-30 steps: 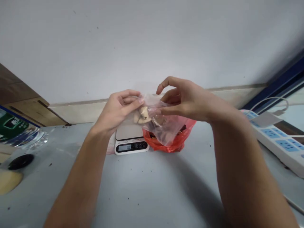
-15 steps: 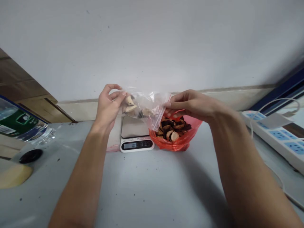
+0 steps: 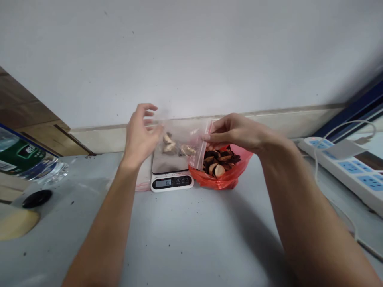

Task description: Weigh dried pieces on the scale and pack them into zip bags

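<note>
Above the scale (image 3: 171, 169), a clear bag (image 3: 182, 143) has been lowered; it is pinched by the right hand (image 3: 236, 131), while the left hand (image 3: 142, 133) has loosened beside it.

a grey table (image 3: 191, 239), speckled with dark crumbs, runs back to a pale wall (image 3: 191, 52). a red plastic bag (image 3: 223, 179) of dark and tan dried slices sits open just right of a small digital scale (image 3: 171, 175). at the far left lie a clear water bottle (image 3: 26, 161) with a green label, a black round cap (image 3: 37, 198) and a yellowish rounded object (image 3: 16, 223). a white power strip (image 3: 347, 169) with blue sockets lies at the right, its cable looping above.
</note>
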`<state>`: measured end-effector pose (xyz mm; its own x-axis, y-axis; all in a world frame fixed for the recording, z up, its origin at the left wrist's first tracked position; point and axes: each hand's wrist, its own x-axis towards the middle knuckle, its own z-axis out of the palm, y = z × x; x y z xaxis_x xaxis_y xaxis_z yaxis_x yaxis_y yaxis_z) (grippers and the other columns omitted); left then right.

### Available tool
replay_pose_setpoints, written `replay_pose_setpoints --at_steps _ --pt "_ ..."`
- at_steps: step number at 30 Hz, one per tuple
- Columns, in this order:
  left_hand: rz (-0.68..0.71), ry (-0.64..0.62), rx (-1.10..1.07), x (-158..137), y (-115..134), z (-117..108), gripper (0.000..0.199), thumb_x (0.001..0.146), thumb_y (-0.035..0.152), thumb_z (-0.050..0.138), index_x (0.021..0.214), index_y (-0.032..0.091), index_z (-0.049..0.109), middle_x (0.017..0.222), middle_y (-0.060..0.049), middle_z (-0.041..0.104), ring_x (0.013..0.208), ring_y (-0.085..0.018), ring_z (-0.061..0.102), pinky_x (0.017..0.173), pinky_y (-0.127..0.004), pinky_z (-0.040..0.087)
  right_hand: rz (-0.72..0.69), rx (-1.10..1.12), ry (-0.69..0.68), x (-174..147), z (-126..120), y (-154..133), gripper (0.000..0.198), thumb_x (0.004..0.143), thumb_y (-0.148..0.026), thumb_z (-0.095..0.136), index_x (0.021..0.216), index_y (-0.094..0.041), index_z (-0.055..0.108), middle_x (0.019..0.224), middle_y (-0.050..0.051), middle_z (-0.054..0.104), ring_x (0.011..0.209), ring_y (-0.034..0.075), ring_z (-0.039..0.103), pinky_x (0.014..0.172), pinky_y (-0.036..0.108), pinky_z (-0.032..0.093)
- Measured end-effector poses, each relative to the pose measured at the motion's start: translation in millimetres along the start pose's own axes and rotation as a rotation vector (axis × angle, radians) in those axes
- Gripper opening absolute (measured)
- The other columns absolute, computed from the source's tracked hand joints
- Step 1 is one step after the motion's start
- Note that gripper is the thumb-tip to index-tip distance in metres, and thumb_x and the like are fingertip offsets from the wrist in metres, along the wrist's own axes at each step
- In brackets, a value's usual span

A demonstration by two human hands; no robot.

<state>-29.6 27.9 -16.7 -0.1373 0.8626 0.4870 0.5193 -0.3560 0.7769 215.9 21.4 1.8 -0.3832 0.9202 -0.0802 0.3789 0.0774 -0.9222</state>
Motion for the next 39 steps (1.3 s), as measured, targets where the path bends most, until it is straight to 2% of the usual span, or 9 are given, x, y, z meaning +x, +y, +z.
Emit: replay_pose_setpoints --at_steps 3,5,7,12,18,26,30,34,39 --pt "0.138 -0.263 0.100 -6.2 15.0 1.7 0.018 0.079 0.034 0.080 0.089 0.022 0.072 0.101 -0.006 0.075 0.092 -0.023 0.069 0.080 -0.034 0.056 -0.024 -0.010 0.013 5.1 9.0 0.6 0.039 0.056 -0.050 0.089 0.055 -0.020 0.063 0.057 -0.002 0.057 0.057 0.013 0.050 0.055 0.030 0.039" --pt "0.117 -0.539 0.054 -10.3 24.9 2.2 0.019 0.082 0.039 0.078 0.078 0.021 0.074 0.081 -0.004 0.075 0.078 -0.021 0.067 0.073 -0.033 0.054 -0.034 0.030 0.003 8.9 16.4 1.0 0.044 0.054 -0.054 0.091 0.057 -0.020 0.063 0.057 -0.003 0.055 0.057 0.012 0.048 0.056 0.030 0.039" --pt "0.073 -0.680 0.007 -12.4 30.1 1.5 0.019 0.083 0.038 0.076 0.074 0.021 0.076 0.071 -0.002 0.072 0.068 -0.019 0.064 0.067 -0.032 0.051 -0.061 0.074 -0.011 11.8 22.6 1.2 0.049 0.054 -0.058 0.093 0.058 -0.020 0.062 0.057 -0.004 0.054 0.058 0.011 0.047 0.057 0.029 0.037" --pt "0.062 -0.751 -0.033 -8.1 21.3 -5.3 0.027 0.088 0.041 0.070 0.071 0.022 0.078 0.061 0.001 0.060 0.056 -0.015 0.050 0.055 -0.029 0.040 -0.133 0.150 -0.074 14.7 27.7 1.0 0.051 0.060 -0.061 0.093 0.059 -0.019 0.064 0.060 -0.004 0.056 0.062 0.011 0.048 0.060 0.029 0.037" --pt "0.019 -0.795 -0.077 -5.8 11.0 -8.4 0.027 0.087 0.043 0.070 0.070 0.024 0.079 0.065 -0.001 0.066 0.060 -0.017 0.054 0.058 -0.030 0.044 -0.129 0.171 -0.119 17.1 27.1 3.5 0.049 0.058 -0.058 0.095 0.060 -0.019 0.066 0.060 -0.003 0.060 0.061 0.011 0.051 0.060 0.029 0.039" --pt "-0.015 -0.630 0.015 -7.5 19.7 -9.1 0.018 0.073 0.025 0.066 0.058 0.024 0.076 0.060 -0.002 0.070 0.058 -0.018 0.062 0.053 -0.028 0.046 -0.075 0.028 -0.108 12.6 21.8 3.3 0.034 0.068 -0.045 0.084 0.059 -0.021 0.061 0.061 -0.002 0.058 0.059 0.012 0.049 0.056 0.028 0.037" --pt "-0.064 -0.331 0.069 -5.8 21.3 -9.9 0.015 0.071 0.027 0.073 0.056 0.023 0.077 0.064 -0.004 0.076 0.064 -0.022 0.070 0.058 -0.029 0.051 -0.085 -0.084 0.236 11.1 21.4 -1.0 0.027 0.067 -0.018 0.070 0.059 -0.023 0.045 0.061 -0.004 0.045 0.058 0.011 0.042 0.055 0.028 0.034" --pt "-0.046 -0.235 0.055 -13.3 33.4 0.4 0.014 0.072 0.023 0.073 0.058 0.023 0.076 0.062 -0.002 0.076 0.065 -0.022 0.071 0.059 -0.028 0.053 -0.284 -0.208 0.546 8.9 35.2 -13.1 0.016 0.063 -0.007 0.060 0.068 -0.023 0.058 0.097 0.006 0.065 0.087 0.020 0.064 0.076 0.034 0.051" --pt "0.125 -0.241 0.065 -26.7 52.1 8.8 0.016 0.078 0.022 0.070 0.063 0.023 0.076 0.069 -0.001 0.077 0.065 -0.019 0.068 0.063 -0.030 0.055 -0.092 -0.354 0.160 2.0 40.7 -20.1 0.011 0.073 -0.015 0.065 0.067 -0.023 0.069 0.077 0.007 0.071 0.076 0.024 0.065 0.066 0.037 0.050"
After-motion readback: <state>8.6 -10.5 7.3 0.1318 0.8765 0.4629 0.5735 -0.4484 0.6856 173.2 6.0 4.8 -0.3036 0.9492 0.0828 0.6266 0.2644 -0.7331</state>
